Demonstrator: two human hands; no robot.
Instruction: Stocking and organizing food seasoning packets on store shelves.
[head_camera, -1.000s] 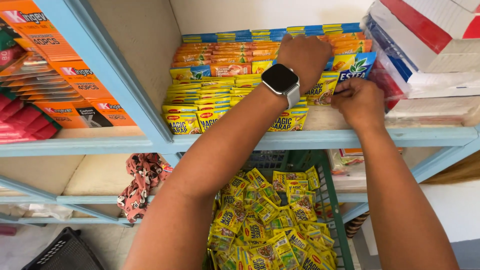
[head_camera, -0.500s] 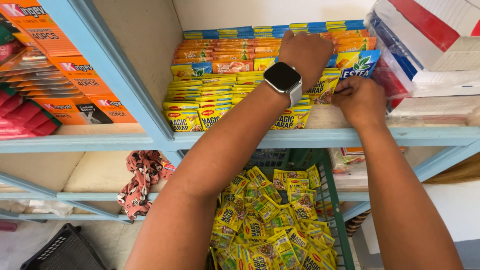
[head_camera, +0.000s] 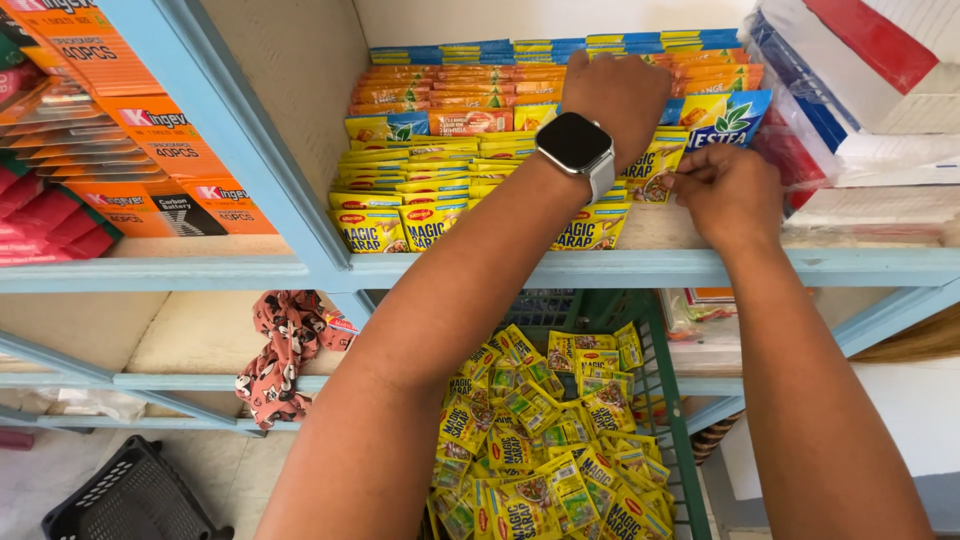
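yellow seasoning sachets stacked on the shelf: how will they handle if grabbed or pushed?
The yellow sachets look thin and flat, so probably floppy and light. Their glossy film looks slippery, so a pushed stack may fan out. The loose heap in the green basket suggests they won't roll.

You are looking at a pale blue shelving frame (head_camera: 640, 268) with cream board shelves and a cream back wall (head_camera: 560, 18), lit by even daylight. To your left, an upper compartment holds orange boxes (head_camera: 150, 150). Below it, a patterned red cloth (head_camera: 285, 350) hangs over a shelf edge. Further down you see a light tiled floor (head_camera: 40, 470) with a black plastic crate (head_camera: 130, 500) standing on it.
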